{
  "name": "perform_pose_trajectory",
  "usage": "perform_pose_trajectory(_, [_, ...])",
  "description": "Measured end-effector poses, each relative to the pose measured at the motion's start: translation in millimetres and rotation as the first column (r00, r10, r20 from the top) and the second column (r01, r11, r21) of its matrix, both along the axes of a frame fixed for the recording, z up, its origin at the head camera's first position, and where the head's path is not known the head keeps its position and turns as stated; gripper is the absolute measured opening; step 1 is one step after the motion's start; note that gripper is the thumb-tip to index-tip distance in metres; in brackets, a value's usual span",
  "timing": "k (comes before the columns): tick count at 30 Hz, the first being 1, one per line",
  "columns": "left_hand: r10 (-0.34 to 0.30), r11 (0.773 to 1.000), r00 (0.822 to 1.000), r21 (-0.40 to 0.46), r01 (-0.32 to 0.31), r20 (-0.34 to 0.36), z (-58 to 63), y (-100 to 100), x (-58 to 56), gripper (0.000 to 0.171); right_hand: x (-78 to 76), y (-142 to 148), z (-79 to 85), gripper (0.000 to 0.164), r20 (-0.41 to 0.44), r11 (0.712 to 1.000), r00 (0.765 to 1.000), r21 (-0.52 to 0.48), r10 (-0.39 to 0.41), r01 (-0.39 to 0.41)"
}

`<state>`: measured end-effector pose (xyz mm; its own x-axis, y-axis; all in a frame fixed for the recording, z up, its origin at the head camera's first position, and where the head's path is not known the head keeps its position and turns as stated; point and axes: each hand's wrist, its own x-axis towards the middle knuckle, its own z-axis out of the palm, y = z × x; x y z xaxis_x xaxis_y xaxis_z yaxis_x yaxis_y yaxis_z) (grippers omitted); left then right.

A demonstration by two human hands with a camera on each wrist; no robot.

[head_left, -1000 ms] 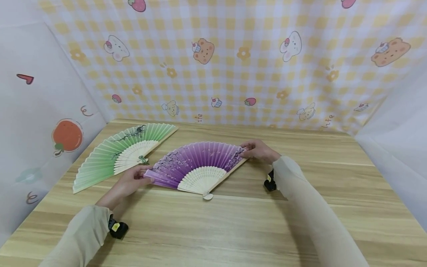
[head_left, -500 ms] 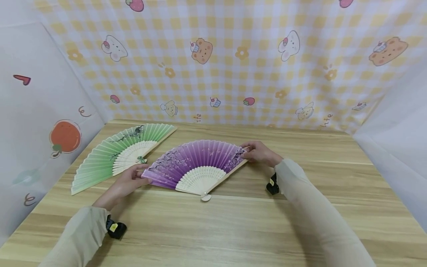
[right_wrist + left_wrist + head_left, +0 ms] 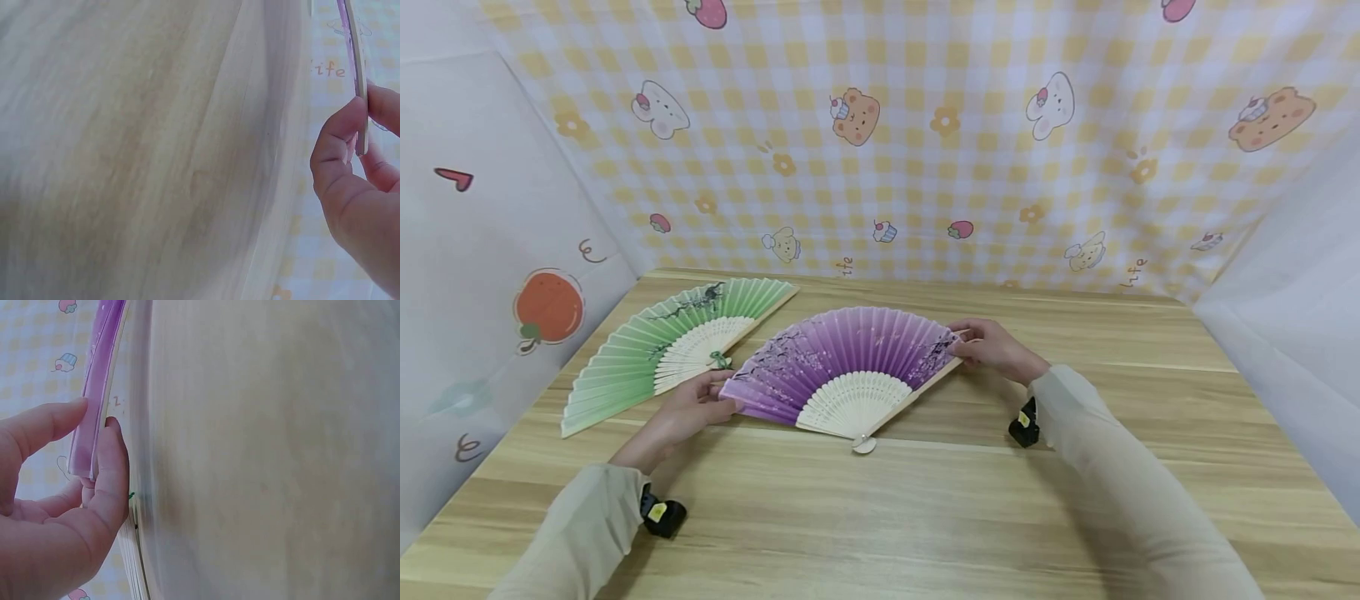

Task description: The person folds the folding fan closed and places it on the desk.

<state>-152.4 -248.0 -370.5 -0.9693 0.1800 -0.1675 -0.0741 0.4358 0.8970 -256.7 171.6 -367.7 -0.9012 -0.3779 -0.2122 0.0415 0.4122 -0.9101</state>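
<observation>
A purple folding fan [image 3: 850, 350] with a blossom print and pale slatted ribs is spread wide in the middle of the head view, its pivot end toward the person. My left hand [image 3: 688, 410] pinches its left end between thumb and fingers; the left wrist view shows the purple edge [image 3: 94, 434] between them. At the other end, my right hand [image 3: 1000, 348] pinches the wooden guard stick, and the right wrist view shows that stick [image 3: 359, 94] held edge-on. Behind the left hand a green folding fan [image 3: 625, 362] lies spread on the table.
The wood-grain table [image 3: 940, 525] extends beneath both fans. A yellow checked cloth [image 3: 910, 167] with cartoon prints hangs along the back. White cloth walls [image 3: 467, 275] stand at the left and right sides.
My right hand has shifted slightly right and toward the person, and the purple fan has spread a little wider, its top edge higher in view. The left hand and green fan stay nearly the same.
</observation>
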Motion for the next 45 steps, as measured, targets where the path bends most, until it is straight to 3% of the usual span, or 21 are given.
perform_pose_trajectory(14, [0.066,0.997,0.998,0.033,-0.066,0.001,3.4,6,-1.6,0.054,11.4,8,3.4,0.045,0.039,0.995,0.996,-0.059,-0.08,0.082])
perform_pose_trajectory(22, [0.085,0.996,0.996,-0.032,-0.086,-0.025,3.6,6,-1.5,0.05,18.2,11,6.0,0.044,0.049,0.991,0.994,-0.088,-0.094,0.098])
perform_pose_trajectory(36, [0.118,0.993,0.993,-0.008,-0.118,-0.027,9.9,9,0.4,0.045,28.4,17,11.5,0.044,0.093,0.977,0.991,-0.181,-0.093,0.108])
perform_pose_trajectory(45, [0.138,0.99,0.99,0.042,-0.138,-0.013,10.7,10,2.0,0.044,35.1,25,13.4,0.053,0.113,0.963,0.993,-0.263,-0.034,0.063])
